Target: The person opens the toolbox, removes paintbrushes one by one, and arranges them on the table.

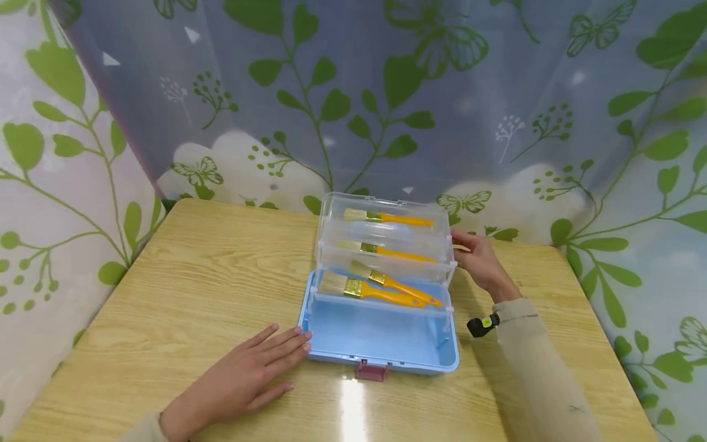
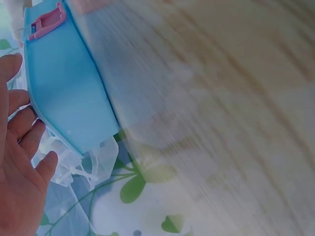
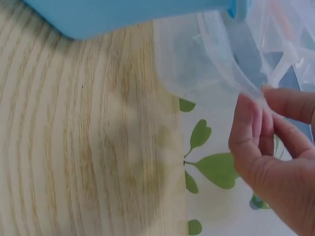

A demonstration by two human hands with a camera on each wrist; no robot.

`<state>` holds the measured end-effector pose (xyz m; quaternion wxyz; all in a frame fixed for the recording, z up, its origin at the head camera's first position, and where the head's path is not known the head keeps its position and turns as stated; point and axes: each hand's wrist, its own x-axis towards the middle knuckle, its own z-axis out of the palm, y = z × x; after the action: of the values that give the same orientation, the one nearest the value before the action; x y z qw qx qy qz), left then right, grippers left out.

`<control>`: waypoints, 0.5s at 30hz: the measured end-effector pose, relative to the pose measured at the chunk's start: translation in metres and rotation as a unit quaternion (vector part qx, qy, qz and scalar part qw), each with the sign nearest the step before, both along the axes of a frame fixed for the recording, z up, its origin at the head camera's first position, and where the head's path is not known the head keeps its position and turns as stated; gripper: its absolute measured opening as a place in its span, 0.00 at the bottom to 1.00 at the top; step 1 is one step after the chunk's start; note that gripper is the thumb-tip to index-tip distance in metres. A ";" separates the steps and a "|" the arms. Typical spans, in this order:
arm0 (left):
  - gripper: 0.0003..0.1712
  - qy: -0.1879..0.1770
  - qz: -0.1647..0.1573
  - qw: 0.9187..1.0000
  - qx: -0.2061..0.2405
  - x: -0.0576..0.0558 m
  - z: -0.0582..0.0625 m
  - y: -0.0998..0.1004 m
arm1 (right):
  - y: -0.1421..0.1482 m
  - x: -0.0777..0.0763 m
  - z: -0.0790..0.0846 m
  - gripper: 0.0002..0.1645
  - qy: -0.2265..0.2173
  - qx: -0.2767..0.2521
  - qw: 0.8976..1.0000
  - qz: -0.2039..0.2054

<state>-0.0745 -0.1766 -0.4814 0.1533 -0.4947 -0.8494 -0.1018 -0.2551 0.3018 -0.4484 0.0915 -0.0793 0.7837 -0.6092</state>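
So, blue box (image 1: 381,334), four brushes (image 1: 393,296) in clear trays (image 1: 342,297), right grip (image 1: 479,263) pinching lid (image 1: 359,201), left grip (image 1: 251,369) outstretched

I see small curtained nook, home or booth unclear: leaf-and-butterfly drapes (image 1: 353,92) on three sides, wood-grain table (image 1: 221,264) between them.

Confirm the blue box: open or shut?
Open. In the head view, the blue box shows its bare floor, its clear lid stands raised behind, and clear trays holding brushes step up between.
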 end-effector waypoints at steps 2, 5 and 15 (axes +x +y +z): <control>0.35 0.005 0.001 1.000 -0.001 0.000 -0.001 -0.001 | -0.001 -0.003 -0.001 0.35 -0.010 -0.003 1.000 0.004; 0.36 0.012 0.002 1.000 -0.008 -0.001 -0.002 -0.004 | -0.003 -0.005 -0.003 0.34 -0.019 -0.006 1.000 0.005; 0.35 0.022 -0.005 1.000 -0.011 -0.002 -0.007 -0.006 | -0.001 -0.006 -0.014 0.34 -0.034 -0.021 0.999 0.012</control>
<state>-0.0764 -0.1822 -0.4882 0.1660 -0.5023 -0.8446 -0.0825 -0.2612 0.3011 -0.4628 0.1242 -0.0699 0.7662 -0.6266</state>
